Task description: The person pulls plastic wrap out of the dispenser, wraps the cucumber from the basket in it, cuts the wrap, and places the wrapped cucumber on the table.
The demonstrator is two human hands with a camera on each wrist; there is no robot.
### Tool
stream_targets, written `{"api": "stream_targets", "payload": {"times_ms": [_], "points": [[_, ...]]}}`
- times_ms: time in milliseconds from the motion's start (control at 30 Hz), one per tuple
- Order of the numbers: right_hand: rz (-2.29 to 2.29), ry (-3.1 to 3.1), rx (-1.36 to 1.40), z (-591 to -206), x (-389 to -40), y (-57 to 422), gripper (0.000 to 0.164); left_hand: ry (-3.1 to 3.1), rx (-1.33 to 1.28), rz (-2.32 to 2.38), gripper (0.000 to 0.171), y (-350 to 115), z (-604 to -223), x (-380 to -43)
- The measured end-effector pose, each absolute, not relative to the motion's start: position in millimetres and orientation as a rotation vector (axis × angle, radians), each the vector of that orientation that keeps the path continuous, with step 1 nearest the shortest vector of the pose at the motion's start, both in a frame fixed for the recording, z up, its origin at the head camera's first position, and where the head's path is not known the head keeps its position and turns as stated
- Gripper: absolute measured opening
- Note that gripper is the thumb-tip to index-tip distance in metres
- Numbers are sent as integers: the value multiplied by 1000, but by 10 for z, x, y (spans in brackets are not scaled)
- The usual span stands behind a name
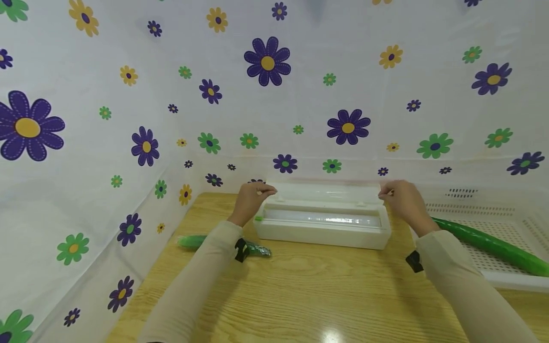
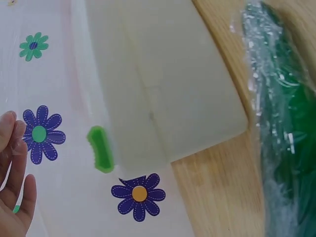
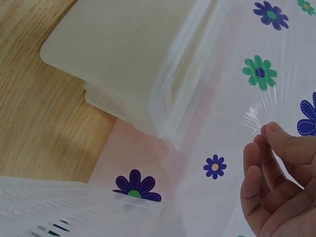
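Observation:
Clear cling film (image 1: 330,194) stretches between both hands above the back of a white wrap dispenser (image 1: 321,237). My left hand (image 1: 249,202) pinches one end of the film between thumb and fingertips. At the other end, my right hand (image 1: 405,202) pinches a corner; the right wrist view shows the film (image 3: 264,106) creasing out in fine lines from those fingertips. A shiny roll (image 1: 326,218) lies in the dispenser's trough. A green cutter slider (image 2: 101,149) sits at its left end. Left of the dispenser, partly behind my left forearm, lies a film-wrapped cucumber (image 1: 193,241).
To the right, a white perforated basket (image 1: 510,213) holds a long green cucumber (image 1: 489,242), partly hidden by my right forearm. The wooden table (image 1: 300,290) extends in front of the dispenser. A flower-patterned sheet (image 1: 300,100) hangs behind and at the left.

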State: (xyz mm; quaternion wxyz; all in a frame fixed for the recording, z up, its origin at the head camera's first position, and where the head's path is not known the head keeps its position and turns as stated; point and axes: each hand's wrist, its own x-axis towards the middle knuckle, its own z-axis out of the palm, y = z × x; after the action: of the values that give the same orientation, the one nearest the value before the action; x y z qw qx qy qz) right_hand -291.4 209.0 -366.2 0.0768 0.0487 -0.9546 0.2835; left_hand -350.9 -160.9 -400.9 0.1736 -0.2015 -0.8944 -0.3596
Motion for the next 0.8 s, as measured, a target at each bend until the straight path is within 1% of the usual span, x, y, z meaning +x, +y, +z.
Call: {"api": "stream_targets", "payload": {"times_ms": [267, 800], "points": [[881, -2847, 121, -3580, -2892, 2093, 18, -2511, -596, -934, 13, -1629, -3918, -3470], [861, -2758, 168, -3440, -2807, 2120, 18, -2442, -636, -948, 10, -1665, -3738, -3408]]}}
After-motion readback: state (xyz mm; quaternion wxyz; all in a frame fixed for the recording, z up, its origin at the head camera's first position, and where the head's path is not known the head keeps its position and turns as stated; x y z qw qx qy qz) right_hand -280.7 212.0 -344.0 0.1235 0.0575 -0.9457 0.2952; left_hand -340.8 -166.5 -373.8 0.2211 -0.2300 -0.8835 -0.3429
